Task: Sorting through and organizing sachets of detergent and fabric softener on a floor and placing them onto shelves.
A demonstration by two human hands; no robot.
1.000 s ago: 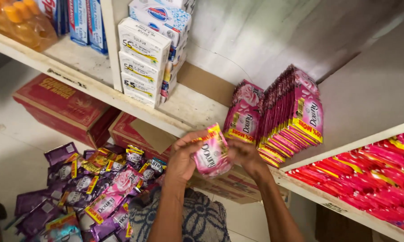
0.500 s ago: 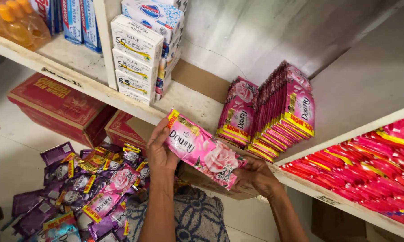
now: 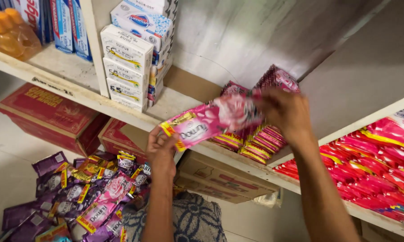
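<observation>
soft, even indoor light, brightest at twelve o'clock on the grey wall [image 3: 264, 36]. motion blur smears the right hand [image 3: 285, 112] and pink sachet strip [image 3: 211, 118]; floor at seven o'clock dimmer.

Pink sachet strip [image 3: 211, 120] before shelved sachets [image 3: 260, 139]

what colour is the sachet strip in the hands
Pink with a yellow end, on the sachet strip, seen in the head view.

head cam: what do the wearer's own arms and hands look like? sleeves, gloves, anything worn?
Both forearms are bare as far as the view shows, with no sleeve edge visible. The left hand and right hand wear no gloves. No watch, bracelet or ring is visible on either wrist or the fingers, though the right hand is motion-blurred, so small items there cannot be ruled out.
</observation>
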